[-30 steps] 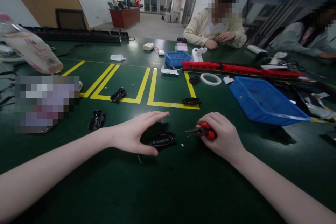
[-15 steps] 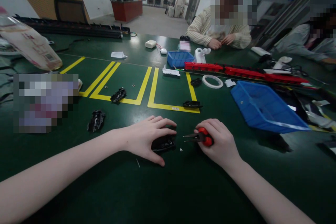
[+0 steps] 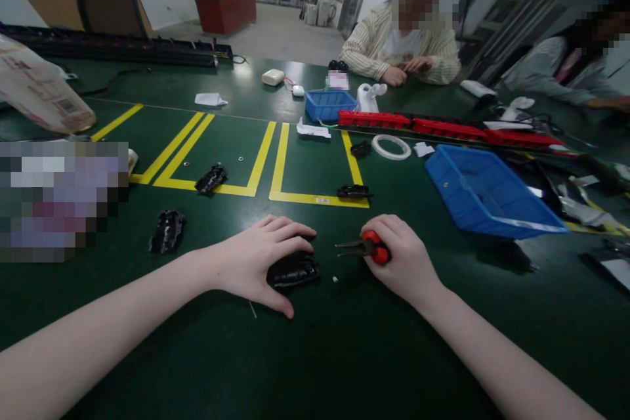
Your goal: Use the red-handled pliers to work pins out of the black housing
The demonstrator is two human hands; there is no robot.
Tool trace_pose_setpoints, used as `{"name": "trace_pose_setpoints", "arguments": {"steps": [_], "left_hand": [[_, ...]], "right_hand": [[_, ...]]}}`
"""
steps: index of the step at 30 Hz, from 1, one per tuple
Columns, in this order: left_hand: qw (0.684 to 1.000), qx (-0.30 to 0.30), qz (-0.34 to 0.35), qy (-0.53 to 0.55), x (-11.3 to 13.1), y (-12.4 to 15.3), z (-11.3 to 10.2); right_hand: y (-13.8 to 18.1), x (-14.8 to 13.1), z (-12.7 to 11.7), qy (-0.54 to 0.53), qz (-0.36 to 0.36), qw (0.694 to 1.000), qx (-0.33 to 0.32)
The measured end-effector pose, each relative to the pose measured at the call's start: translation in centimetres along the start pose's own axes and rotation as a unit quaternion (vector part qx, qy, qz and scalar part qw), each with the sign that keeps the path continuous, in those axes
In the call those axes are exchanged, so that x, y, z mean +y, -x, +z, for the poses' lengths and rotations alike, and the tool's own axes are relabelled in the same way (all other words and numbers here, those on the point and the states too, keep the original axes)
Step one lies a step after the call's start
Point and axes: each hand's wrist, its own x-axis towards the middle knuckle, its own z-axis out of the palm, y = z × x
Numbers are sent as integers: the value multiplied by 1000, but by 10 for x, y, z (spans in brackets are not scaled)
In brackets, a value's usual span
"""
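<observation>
My left hand is spread over a black plastic part lying on the green table. Its fingers arch above the part, and the thumb stays apart below it. The left end of the part is hidden under the palm. In my right hand are needle-nose pliers with red handles, their jaws slightly parted and pointing left toward the part. A tiny white scrap lies between the part and the right hand. A thin pale sliver rests beneath the left wrist.
More black parts lie about, some on yellow tape lines. A blue bin stands at right, a smaller blue basket farther back. Beyond are a white tape ring, a red strip and a seated person.
The whole view has shifted slightly, so things sit farther left. My left hand has eased a little left, uncovering more of the black part. The pliers' tips have risen slightly.
</observation>
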Motion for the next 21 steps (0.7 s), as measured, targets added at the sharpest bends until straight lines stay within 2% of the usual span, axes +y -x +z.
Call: {"name": "trace_pose_setpoints", "arguments": {"steps": [9,13,15,21], "left_hand": [[999,-17,-13,47,-8,3,-4],[988,-76,-56,119,-14,9,-11],[986,-97,-52,123,-16,10,-12],[995,-52,-10,80,-10,3,-6]], "right_hand": [[-2,-3,0,4,-14,1000,-10],[-2,-4,1,5,-31,999,-18],[-1,-4,1,3,-39,999,-18],[-2,-7,4,-9,-46,999,-2]]}}
